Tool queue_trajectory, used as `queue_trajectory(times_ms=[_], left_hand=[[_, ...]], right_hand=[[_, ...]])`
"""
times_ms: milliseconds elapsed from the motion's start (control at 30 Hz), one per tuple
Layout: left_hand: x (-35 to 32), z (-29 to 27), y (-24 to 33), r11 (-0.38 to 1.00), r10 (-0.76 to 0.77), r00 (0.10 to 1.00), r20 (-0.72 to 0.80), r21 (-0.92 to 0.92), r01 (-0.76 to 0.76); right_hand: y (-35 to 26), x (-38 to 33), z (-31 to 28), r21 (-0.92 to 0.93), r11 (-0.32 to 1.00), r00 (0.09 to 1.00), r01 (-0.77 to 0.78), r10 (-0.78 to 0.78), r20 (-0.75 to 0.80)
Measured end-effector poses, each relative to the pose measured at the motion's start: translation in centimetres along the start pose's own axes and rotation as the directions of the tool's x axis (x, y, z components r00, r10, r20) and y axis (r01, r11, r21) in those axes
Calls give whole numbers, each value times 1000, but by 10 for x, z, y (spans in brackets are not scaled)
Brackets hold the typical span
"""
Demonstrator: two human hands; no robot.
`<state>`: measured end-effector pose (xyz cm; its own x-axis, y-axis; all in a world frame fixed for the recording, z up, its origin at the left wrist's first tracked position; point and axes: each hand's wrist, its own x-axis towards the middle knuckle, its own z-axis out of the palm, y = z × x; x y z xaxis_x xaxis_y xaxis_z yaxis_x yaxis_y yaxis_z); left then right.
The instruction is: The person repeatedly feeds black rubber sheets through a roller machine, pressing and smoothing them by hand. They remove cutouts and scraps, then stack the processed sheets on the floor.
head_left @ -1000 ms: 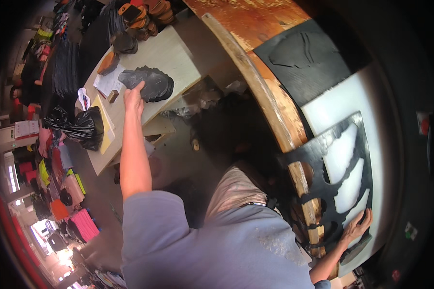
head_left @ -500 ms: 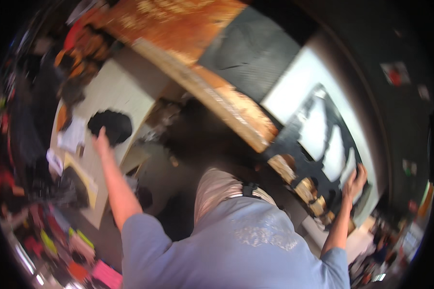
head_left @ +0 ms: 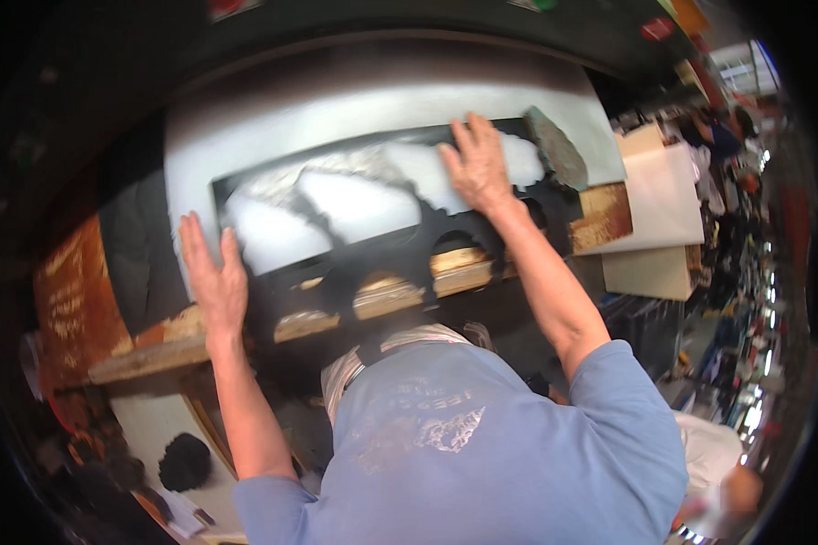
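Black cut-out sheet, both my hands now flat on it.

Nearest, my left hand (head_left: 214, 283) has come off the low side table and presses open-palmed on the black sheet (head_left: 400, 259) at its left end; farther along, my right hand (head_left: 478, 163) lies spread on its upper edge, neither grip closed. It rests on the surface (head_left: 354, 95), overhanging the worn wooden edge (head_left: 191, 331), so I judge the work has moved to positioning it.
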<state>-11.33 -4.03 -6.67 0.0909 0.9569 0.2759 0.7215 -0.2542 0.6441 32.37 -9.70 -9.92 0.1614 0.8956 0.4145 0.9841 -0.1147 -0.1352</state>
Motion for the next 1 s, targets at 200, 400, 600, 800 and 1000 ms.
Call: queue_trajectory(times_ms=[200,400,600,800,1000], left_hand=[[0,35,-4,908,83,996,24,409,-86],[-7,29,-14,932,213,976,-48,310,-188],[-13,26,-10,973,88,988,-130,222,-58],[-14,24,-15,984,94,985,-145,163,-70],[8,38,12,992,-98,991,-95,66,105]], right_hand=[[76,-32,-66,188,977,995,100,-97,-24],[165,-30,-83,63,956,948,-286,273,162],[213,-23,-81,82,936,939,-342,337,73],[202,-17,-86,179,967,978,-183,198,-65],[112,-96,-72,360,933,996,-15,48,-81]])
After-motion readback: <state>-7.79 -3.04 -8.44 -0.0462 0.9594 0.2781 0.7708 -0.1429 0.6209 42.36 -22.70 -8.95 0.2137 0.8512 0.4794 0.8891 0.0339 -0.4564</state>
